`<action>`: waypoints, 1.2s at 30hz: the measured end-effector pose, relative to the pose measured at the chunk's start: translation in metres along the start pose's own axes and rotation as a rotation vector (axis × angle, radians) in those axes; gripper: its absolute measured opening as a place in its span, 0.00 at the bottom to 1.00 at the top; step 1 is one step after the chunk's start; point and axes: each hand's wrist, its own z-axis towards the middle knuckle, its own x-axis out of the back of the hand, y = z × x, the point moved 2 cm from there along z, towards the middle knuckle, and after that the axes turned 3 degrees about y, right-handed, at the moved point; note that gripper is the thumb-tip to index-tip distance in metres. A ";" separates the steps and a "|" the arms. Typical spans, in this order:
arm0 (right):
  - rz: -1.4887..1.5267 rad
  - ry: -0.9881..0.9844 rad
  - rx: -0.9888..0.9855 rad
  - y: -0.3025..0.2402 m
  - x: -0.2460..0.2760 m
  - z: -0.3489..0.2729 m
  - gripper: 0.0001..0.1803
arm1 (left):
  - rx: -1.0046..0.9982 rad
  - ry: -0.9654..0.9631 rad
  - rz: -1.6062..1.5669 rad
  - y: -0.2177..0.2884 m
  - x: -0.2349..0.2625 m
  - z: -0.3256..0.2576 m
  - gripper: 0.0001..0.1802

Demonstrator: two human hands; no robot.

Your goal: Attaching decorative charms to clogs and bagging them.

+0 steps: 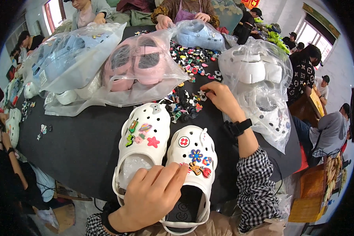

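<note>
Two white clogs stand side by side before me on the black table. The left clog (pixel 144 126) carries charms, among them a pink starfish charm (pixel 153 142) and a planet charm (pixel 145 128). On the right clog (pixel 187 151) are a blue flower charm (pixel 196 155), a round red-cross charm (pixel 183 141) and a brown bear charm (pixel 194 168). My left hand (pixel 155 192) curls over the right clog, fingertips on its upper by a partly hidden reddish charm; the thumb is hidden. My right hand (pixel 221 98) reaches to the loose charm pile (pixel 187 104), thumb and forefinger apart.
Clear bags hold pink clogs (pixel 139 65), blue clogs (pixel 72 55) and white clogs (pixel 251 70) around the pile. Another blue bagged pair (pixel 198 35) lies at the far side. A few charms (pixel 43 129) lie at left. Other people sit around the table.
</note>
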 end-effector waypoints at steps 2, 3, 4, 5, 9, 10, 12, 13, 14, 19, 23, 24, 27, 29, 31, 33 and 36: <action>0.040 0.012 0.028 0.003 -0.007 -0.001 0.14 | -0.037 -0.002 0.065 0.002 0.002 0.003 0.21; 0.012 -0.010 0.114 0.000 -0.011 -0.001 0.15 | -0.039 -0.003 0.065 0.000 0.002 0.002 0.21; -0.015 -0.032 0.200 -0.002 -0.015 -0.001 0.17 | -0.047 0.009 0.071 -0.001 0.001 0.001 0.21; -0.014 -0.029 0.199 -0.002 -0.017 -0.003 0.17 | -0.055 0.021 0.078 -0.002 0.001 0.000 0.20; -0.087 -0.110 0.209 -0.013 -0.022 -0.003 0.16 | -0.052 0.026 0.021 -0.001 0.011 -0.001 0.19; -0.110 -0.097 0.188 -0.014 -0.021 -0.003 0.15 | -0.014 0.065 -0.138 -0.003 0.017 -0.004 0.19; -0.119 -0.078 0.166 -0.015 -0.021 -0.002 0.14 | 0.042 0.108 -0.300 -0.003 0.039 -0.006 0.16; -0.056 -0.085 0.137 -0.012 -0.017 -0.001 0.13 | 0.038 0.102 -0.296 -0.004 0.050 -0.006 0.16; 0.008 -0.092 0.108 -0.010 -0.014 0.001 0.12 | 0.054 0.104 -0.219 -0.006 0.061 -0.007 0.15; 0.291 -0.033 0.022 0.001 -0.008 0.002 0.13 | 0.204 0.156 -0.152 -0.046 0.067 -0.011 0.14; 0.412 -0.006 0.032 -0.007 -0.005 0.005 0.13 | 0.394 0.146 -0.209 -0.066 0.061 -0.008 0.13; 0.421 -0.030 0.018 -0.010 -0.007 0.006 0.13 | 0.413 0.140 -0.198 -0.066 0.059 -0.006 0.13; 0.618 -0.089 -0.007 0.001 0.000 0.007 0.15 | 0.435 0.077 -0.242 -0.073 0.051 0.001 0.15; 0.615 -0.105 0.016 0.001 0.005 0.008 0.15 | 0.443 0.013 -0.267 -0.073 0.048 0.006 0.16; 0.660 -0.176 -0.018 -0.009 0.008 0.009 0.14 | 0.466 0.019 -0.273 -0.074 0.046 0.005 0.17; 0.852 -0.255 0.030 -0.020 0.011 0.008 0.15 | 0.440 -0.001 -0.305 -0.072 0.042 0.006 0.18; 0.838 -0.287 0.039 -0.048 0.027 0.003 0.16 | 0.333 -0.002 -0.119 -0.063 0.034 0.004 0.22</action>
